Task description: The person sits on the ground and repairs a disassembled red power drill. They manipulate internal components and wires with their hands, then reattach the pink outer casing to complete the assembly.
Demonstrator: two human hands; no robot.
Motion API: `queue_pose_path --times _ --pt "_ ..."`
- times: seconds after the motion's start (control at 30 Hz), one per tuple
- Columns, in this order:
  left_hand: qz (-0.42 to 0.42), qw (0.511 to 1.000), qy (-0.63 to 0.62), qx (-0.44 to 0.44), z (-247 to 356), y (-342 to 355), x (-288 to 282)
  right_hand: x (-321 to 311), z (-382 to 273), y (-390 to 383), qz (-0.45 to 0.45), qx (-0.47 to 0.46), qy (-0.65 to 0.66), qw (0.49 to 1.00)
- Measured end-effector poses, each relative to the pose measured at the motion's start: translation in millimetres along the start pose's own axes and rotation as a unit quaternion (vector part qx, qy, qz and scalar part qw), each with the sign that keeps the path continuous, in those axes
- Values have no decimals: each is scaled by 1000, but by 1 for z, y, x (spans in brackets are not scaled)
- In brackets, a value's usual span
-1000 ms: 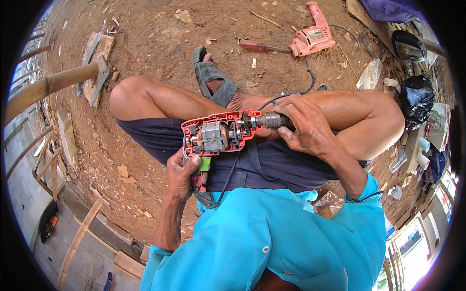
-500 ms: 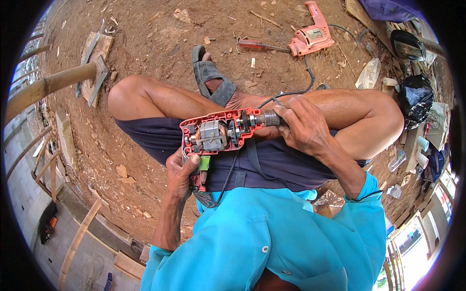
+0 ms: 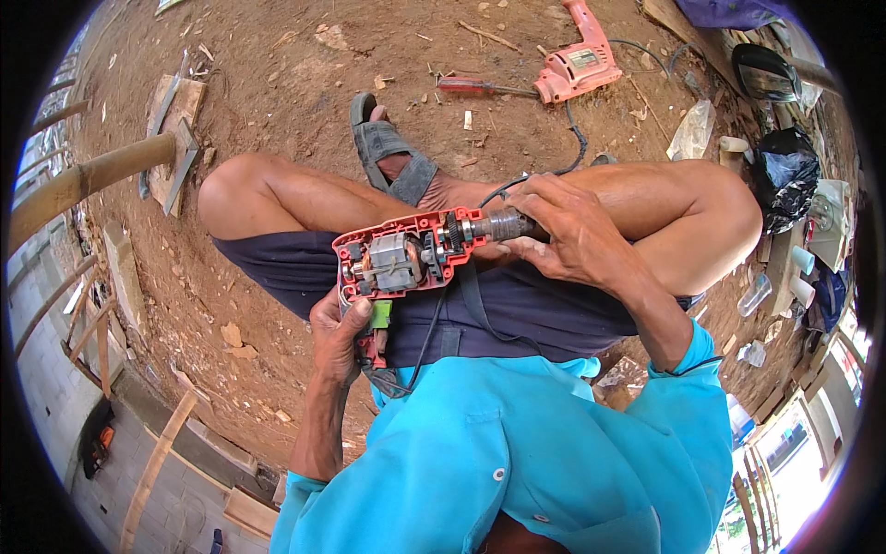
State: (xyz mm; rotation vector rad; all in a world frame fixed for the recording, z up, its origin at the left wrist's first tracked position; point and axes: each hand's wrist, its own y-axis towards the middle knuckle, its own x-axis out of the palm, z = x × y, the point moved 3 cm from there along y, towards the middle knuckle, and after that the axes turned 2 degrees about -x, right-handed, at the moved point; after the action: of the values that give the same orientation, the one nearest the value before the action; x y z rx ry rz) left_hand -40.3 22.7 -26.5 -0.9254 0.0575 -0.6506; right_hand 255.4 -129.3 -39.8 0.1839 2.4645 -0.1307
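Between the left grip [image 3: 337, 331] and the right grip [image 3: 561, 226] sits the opened drill [image 3: 397, 262], its inside facing up; the left clasps its handle [image 3: 372, 347], apparently steadying it, while the right curls round the chuck [image 3: 505, 224], probably supporting that end.

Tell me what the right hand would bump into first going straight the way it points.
The right hand would likely meet the chuck of the opened drill, which it seems to grip; depth is unclear.
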Motion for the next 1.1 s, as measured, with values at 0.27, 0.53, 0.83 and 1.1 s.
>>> queue_pose_path --times 0.27,0.53,0.83,1.1 --pt "-1 1000 -8 3 0 1 1 -1 -4 -1 44 -43 -53 997" --pt "-6 1000 -3 4 -2 2 -1 0 -7 -2 89 -96 -106 986" --pt "-6 1000 13 5 1 1 2 -4 -8 3 44 -39 -59 997" --pt "-18 1000 2 -17 1 -1 -7 -5 -14 8 -11 -32 -43 999"
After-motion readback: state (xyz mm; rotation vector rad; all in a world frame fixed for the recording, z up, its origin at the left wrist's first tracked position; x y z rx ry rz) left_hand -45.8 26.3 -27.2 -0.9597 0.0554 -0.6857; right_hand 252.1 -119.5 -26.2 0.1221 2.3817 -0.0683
